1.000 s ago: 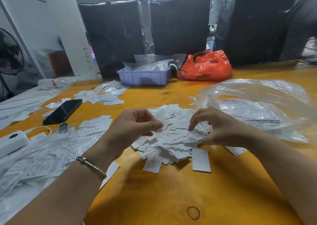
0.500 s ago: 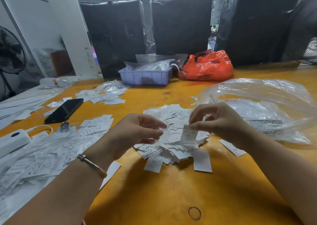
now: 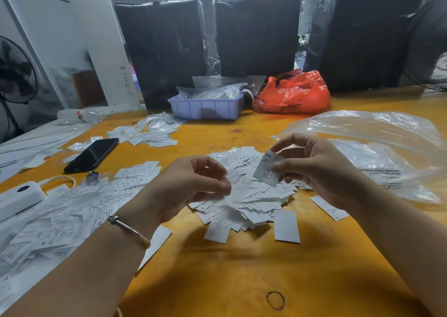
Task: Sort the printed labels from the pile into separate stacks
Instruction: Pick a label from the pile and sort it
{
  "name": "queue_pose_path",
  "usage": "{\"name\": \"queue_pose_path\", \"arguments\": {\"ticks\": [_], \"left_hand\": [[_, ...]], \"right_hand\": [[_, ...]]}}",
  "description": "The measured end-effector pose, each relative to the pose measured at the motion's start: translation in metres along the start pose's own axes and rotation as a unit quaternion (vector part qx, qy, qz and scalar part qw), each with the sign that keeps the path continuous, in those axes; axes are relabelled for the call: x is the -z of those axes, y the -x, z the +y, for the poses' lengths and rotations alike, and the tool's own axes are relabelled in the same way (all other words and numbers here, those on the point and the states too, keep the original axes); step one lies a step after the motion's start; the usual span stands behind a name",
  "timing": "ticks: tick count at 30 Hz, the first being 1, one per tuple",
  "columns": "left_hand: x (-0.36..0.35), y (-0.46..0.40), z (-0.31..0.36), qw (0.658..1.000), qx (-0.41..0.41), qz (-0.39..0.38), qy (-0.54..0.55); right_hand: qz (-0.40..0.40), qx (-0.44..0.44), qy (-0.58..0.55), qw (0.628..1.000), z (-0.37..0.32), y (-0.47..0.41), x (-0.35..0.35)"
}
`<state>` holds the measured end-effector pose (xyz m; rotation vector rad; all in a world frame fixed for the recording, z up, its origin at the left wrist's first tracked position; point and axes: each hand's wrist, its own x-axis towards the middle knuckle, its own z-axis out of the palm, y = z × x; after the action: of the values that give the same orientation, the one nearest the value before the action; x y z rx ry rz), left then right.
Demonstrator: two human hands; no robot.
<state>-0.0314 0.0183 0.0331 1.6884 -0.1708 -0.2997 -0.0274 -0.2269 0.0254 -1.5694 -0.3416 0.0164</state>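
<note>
Sorted labels (image 3: pixel 60 210) at left are running off the frame edge, too many to count. Left hand (image 3: pixel 191 186) is pinching a blurred label (image 3: pixel 235 183), print unreadable. Pile (image 3: pixel 246 196) is lying between both hands. Right hand (image 3: pixel 314 171) is pinching one label marked "SX" (image 3: pixel 268 168) above it.

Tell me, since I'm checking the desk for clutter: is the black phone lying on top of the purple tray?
No, the black phone lies flat on the yellow table, well apart from the purple tray.
</note>
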Motion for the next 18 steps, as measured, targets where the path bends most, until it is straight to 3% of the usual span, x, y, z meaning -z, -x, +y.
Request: {"name": "queue_pose_path", "arguments": {"ticks": [12, 18], "left_hand": [[-0.006, 0.002, -0.001, 0.998, -0.041, -0.014, -0.05], [-0.01, 0.005, 0.0, 0.99, -0.126, 0.014, -0.066]], "right_hand": [[0.035, 0.018, 0.081, 0.996, 0.002, 0.004, -0.011], [0.019, 0.112, 0.127, 0.985, 0.0, 0.008, -0.015]]}}
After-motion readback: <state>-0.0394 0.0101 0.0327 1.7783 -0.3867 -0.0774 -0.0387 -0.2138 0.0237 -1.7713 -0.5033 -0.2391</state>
